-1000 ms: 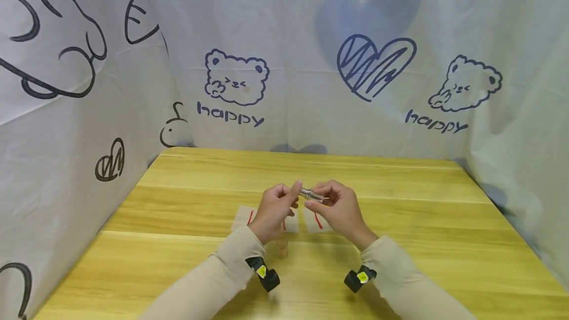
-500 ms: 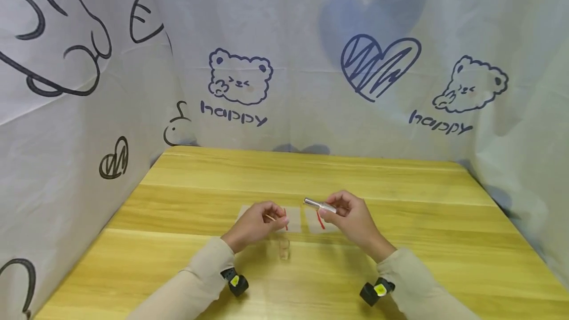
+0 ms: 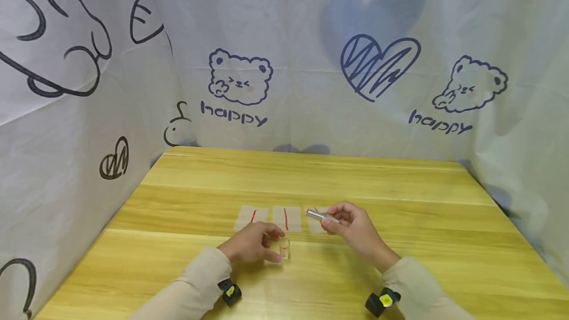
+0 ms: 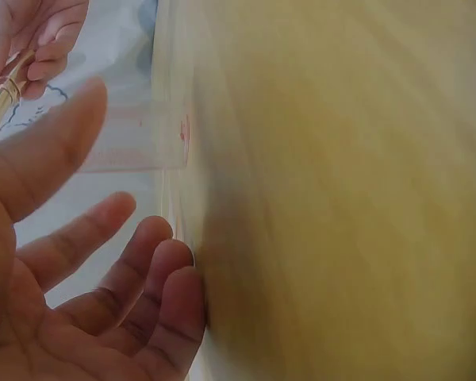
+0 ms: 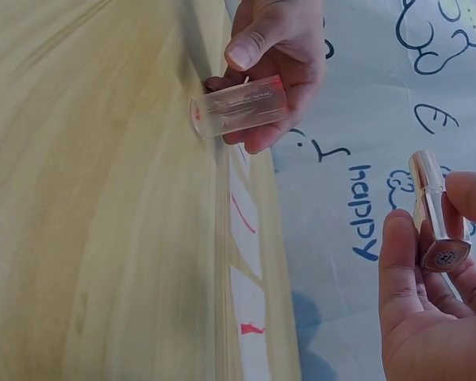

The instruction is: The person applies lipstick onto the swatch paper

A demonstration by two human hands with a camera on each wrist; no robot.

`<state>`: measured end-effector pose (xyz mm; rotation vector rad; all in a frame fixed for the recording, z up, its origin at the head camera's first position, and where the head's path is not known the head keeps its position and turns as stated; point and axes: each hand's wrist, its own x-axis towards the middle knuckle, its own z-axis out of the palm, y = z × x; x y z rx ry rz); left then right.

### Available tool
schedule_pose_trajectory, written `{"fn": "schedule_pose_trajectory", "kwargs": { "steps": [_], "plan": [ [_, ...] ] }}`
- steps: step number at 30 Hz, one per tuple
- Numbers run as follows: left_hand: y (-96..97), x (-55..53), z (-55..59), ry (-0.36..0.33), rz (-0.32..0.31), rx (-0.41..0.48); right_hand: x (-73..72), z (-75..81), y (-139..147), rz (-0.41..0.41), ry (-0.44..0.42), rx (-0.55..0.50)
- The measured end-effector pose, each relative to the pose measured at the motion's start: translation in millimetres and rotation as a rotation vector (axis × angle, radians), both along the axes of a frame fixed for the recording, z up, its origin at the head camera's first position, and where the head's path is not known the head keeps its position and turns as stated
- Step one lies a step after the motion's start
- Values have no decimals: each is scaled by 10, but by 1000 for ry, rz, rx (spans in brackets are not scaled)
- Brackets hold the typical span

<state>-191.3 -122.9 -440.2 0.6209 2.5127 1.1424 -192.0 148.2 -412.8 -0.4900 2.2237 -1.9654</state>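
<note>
A clear lipstick cap (image 3: 284,249) stands upright on the wooden table. Around its left side my left hand (image 3: 253,245) is spread, thumb and fingers apart. In the left wrist view the cap (image 4: 135,139) shows beyond the thumb, with a gap to the fingers. My right hand (image 3: 357,228) pinches a silver lipstick tube (image 3: 316,214) above the rightmost paper, its narrower end pointing left. The right wrist view shows the round label on the base of the tube (image 5: 438,214), between thumb and fingers.
Three pale paper pieces lie in a row behind the cap: a left one (image 3: 243,219), a middle one (image 3: 277,219) and a right one (image 3: 313,225) partly hidden by the right hand. Red strokes mark them. White drawn-on curtains (image 3: 306,112) enclose the table (image 3: 178,256).
My hands have parted, the left letting go of the lipstick tube and moving down and left to the clear cap. The right hand has lowered slightly with the tube.
</note>
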Motion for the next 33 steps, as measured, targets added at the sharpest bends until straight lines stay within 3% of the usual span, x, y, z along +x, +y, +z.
{"fn": "schedule_pose_trajectory", "kwargs": {
  "steps": [9,17,33],
  "plan": [
    [50,-46,0,87,-29,-76,-11,-31,-22,8,-5,-10],
    [51,-53,47,101,-48,-31,-14,-23,-44,37,-3,12],
    [38,-76,237,205,-50,15,9,121,-156,76,114,140]
  ]
}}
